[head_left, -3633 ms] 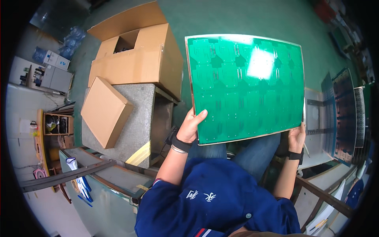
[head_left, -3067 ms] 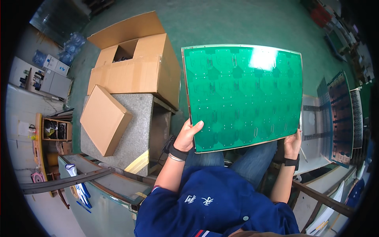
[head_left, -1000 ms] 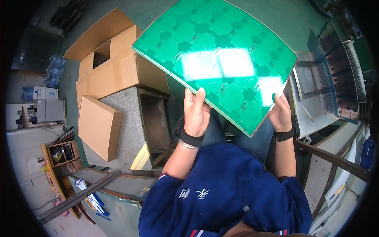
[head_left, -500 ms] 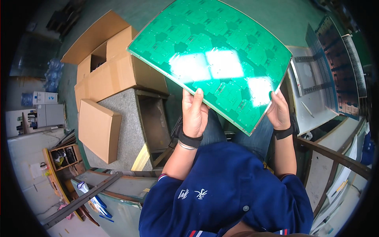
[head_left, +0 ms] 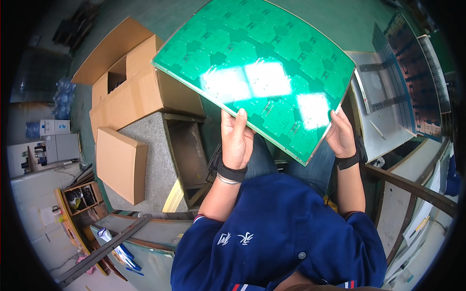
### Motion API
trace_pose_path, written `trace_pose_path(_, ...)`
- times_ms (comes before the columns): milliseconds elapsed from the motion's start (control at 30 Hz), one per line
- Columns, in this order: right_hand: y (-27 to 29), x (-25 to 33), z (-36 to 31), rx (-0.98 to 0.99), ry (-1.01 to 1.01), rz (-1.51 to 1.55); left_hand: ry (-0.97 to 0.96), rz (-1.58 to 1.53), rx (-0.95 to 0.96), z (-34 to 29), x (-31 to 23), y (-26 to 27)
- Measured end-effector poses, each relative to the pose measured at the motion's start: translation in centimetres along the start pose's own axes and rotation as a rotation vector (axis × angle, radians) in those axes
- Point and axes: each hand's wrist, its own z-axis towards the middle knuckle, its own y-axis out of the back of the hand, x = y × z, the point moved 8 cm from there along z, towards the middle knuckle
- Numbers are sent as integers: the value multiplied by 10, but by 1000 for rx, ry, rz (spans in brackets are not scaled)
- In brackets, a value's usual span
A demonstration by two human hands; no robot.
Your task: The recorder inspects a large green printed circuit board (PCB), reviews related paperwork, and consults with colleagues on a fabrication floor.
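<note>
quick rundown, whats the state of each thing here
green circuit panel: held up, tilted, glare on it
left hand: gripping the panel's near edge
right hand: gripping the panel's near right corner
large cardboard box: flaps open
flat cardboard box: closed, lying on grey block

there's an open brown cardboard box [head_left: 131, 92] upper left, with a smaller closed flat box [head_left: 121, 162] just below it
</note>
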Motion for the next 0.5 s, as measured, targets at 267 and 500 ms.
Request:
trace_pose_path(267,12,4,1,-20,-3,-35,45,-17,55,1,5,-1)
trace_pose_path(500,81,149,-6,-423,503,-988,95,91,93,-4,19,20)
